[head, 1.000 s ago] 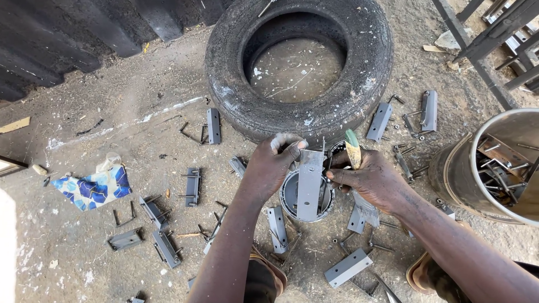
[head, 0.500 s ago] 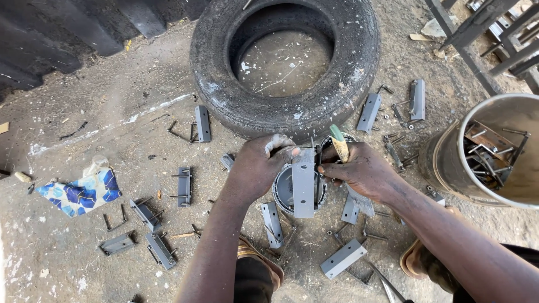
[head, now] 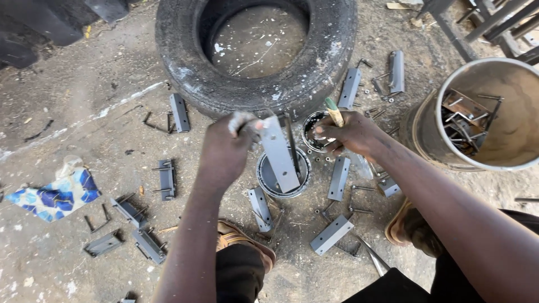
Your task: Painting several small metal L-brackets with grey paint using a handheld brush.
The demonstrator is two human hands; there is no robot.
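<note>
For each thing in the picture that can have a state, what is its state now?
left hand: closed on the grey metal bracket, held tilted over the small tin
right hand: gripping a brush handle
small tin: open, upright
second tin: open, partly hidden
large bucket: upright, holding metal pieces
tyre: lying flat
loose brackets: lying scattered on the ground

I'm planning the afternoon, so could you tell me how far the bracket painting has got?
Done: grey-coated brackets lie scattered on the ground. In hand: the left hand holds a bracket over the paint tin; the right hand grips a brush. Left: the bucket holds more metal pieces.
</note>
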